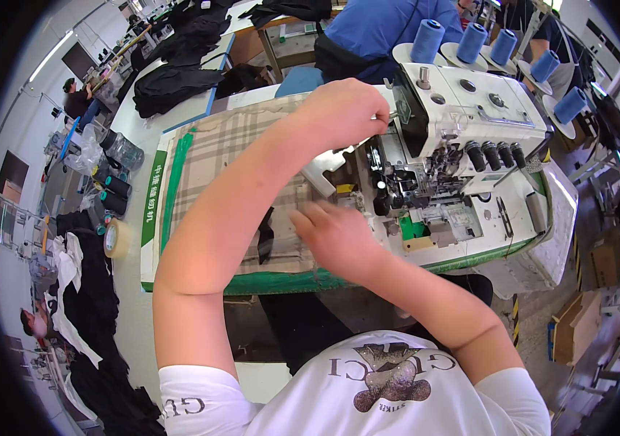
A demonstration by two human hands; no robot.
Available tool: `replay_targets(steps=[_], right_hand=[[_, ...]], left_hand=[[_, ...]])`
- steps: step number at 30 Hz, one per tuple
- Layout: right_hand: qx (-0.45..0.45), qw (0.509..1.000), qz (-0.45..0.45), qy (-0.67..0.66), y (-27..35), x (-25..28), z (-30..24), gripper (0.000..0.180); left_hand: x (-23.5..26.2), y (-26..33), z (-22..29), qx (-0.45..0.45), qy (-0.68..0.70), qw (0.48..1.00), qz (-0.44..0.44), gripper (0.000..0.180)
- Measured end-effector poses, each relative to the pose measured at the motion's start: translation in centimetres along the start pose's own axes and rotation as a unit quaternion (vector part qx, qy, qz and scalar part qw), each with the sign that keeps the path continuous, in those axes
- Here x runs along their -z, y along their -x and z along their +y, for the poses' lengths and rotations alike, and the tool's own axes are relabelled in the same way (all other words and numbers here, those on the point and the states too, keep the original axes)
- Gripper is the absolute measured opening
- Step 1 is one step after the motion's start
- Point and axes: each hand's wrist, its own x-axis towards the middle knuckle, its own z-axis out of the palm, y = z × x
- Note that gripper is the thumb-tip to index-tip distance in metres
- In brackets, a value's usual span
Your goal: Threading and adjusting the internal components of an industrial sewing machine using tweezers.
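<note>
A white overlock sewing machine (469, 109) stands on the table with its metal inner parts exposed on the left and front. My left hand (346, 109) reaches across to the machine's left end, its fingers curled in beside the dark end of the head; what they grip, if anything, is hidden. Below it, a white cover plate (321, 174) sits swung out from the machine. Close to that plate my right hand (339, 236) is bent inward, its fingers blurred by motion. A small black fabric strip (265, 236) lies left of my right hand on the checked cloth (212, 171).
Blue thread cones (427, 41) stand behind the machine. Tweezers (504, 216) lie on its right front. Green tape (179, 171) edges the tabletop. At the left are a tape roll (115, 238) and dark garments (92, 305). A person in blue (375, 33) sits beyond the table.
</note>
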Motion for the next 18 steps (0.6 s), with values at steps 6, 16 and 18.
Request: replay_targets(steps=[6,16,18], right_hand=[[0.018,0.985,0.086,0.148,-6.2,-7.9,3.9,0.019],[-0.119,0.978,-0.131,0.114,-0.4,0.1,-0.2,0.019],[-0.115,0.979,-0.098,0.137,0.6,0.1,0.4,0.018]], left_hand=[[0.6,-1.2,1.0,-0.054,-0.049,0.997,0.025,0.014],[-1.3,-0.6,-0.2,-0.02,0.043,0.993,0.108,0.012],[-1.6,-0.6,-0.2,-0.016,0.06,0.992,0.113,0.012]])
